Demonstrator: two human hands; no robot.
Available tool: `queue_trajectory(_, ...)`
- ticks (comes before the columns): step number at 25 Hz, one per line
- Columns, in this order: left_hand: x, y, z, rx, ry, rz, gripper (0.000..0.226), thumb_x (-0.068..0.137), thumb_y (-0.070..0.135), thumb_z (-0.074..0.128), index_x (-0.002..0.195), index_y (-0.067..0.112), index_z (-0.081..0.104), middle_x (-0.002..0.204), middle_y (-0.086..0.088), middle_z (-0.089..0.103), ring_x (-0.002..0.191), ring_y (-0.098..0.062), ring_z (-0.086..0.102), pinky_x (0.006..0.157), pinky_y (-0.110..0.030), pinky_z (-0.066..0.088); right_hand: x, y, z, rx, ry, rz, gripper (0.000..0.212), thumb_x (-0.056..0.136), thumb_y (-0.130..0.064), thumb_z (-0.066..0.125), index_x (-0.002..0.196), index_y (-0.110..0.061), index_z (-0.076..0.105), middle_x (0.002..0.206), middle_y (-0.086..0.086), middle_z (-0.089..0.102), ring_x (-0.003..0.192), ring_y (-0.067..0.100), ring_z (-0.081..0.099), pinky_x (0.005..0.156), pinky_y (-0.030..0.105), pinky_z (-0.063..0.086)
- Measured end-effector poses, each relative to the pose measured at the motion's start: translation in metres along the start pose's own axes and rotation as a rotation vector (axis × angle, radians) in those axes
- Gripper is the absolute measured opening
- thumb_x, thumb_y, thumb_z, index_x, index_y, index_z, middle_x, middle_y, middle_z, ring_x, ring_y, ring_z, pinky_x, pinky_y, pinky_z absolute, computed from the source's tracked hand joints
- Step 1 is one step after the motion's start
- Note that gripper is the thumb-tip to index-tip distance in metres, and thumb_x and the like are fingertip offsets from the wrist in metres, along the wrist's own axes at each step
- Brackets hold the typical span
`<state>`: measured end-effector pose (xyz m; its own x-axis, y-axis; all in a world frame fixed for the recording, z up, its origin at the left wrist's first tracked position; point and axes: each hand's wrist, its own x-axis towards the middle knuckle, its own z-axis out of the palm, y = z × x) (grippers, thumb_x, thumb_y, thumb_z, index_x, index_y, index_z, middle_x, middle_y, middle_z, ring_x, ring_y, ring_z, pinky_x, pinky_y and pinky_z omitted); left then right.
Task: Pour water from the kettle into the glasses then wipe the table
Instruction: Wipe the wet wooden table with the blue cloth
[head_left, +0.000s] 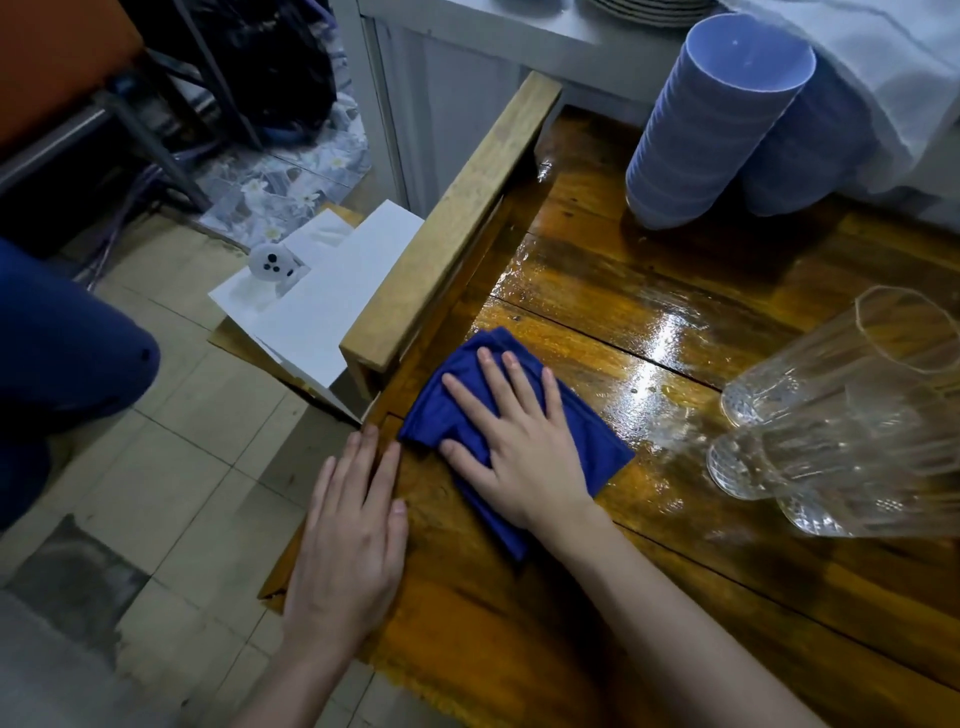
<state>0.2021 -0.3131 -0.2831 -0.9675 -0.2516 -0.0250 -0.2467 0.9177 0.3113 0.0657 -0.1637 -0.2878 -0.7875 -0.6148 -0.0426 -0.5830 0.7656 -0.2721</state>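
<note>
Right hand (519, 441) lies flat, fingers spread, pressing the blue cloth (587, 441) on the table (519, 623) near its left edge. Left hand (348, 540) rests open, empty, beside it. Wet sheen (649, 332) lies ahead-right (right hand nearer); glasses (841, 415) far right.

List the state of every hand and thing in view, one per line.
right hand: flat, pressing the cloth
left hand: flat on the table edge, empty
blue cloth: folded, lying on the table
table: wet and glossy beyond the cloth
glasses: upright, clustered
blue bowls: stacked upside down
</note>
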Motion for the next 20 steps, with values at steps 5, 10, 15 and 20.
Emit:
queue_trajectory(5,0.001,0.000,0.001,-0.018,0.014,0.005,0.053,0.097,0.035,0.024,0.148,0.019,0.026,0.157,-0.003,0.023,0.146,-0.016,0.018,0.119,-0.036,0.010,0.010,0.032,-0.007,-0.049,0.022,0.129,0.066,0.095,-0.067,0.016,0.155,-0.041,0.010,0.166,-0.001,0.002,0.152,0.021,-0.006,0.121,0.052,-0.004)
queue_trajectory(10,0.000,0.001,0.000,-0.029,0.039,0.015,0.053,0.097,0.034,0.025,0.146,0.016,0.031,0.155,-0.006,0.027,0.145,-0.017,0.019,0.119,-0.032,0.007,0.002,0.052,-0.009,-0.036,0.082,0.319,0.067,0.095,-0.066,0.015,0.156,-0.039,0.007,0.166,0.000,0.000,0.152,0.022,-0.005,0.120,0.054,-0.006)
queue_trajectory(15,0.001,-0.001,0.002,-0.023,0.049,0.018,0.053,0.096,0.034,0.026,0.146,0.015,0.032,0.156,-0.006,0.026,0.145,-0.017,0.019,0.119,-0.036,0.010,-0.013,0.054,-0.007,-0.035,0.135,0.531,0.071,0.095,-0.065,0.013,0.157,-0.032,0.006,0.166,0.005,-0.001,0.152,0.024,-0.004,0.120,0.055,-0.005)
queue_trajectory(20,0.000,0.000,0.002,-0.030,0.042,0.019,0.054,0.096,0.035,0.025,0.146,0.015,0.032,0.156,-0.005,0.025,0.145,-0.017,0.018,0.119,-0.040,0.013,-0.030,0.054,-0.005,-0.065,0.144,0.589,0.074,0.094,-0.063,0.009,0.158,-0.025,0.004,0.165,0.011,-0.001,0.152,0.028,-0.002,0.120,0.055,-0.003)
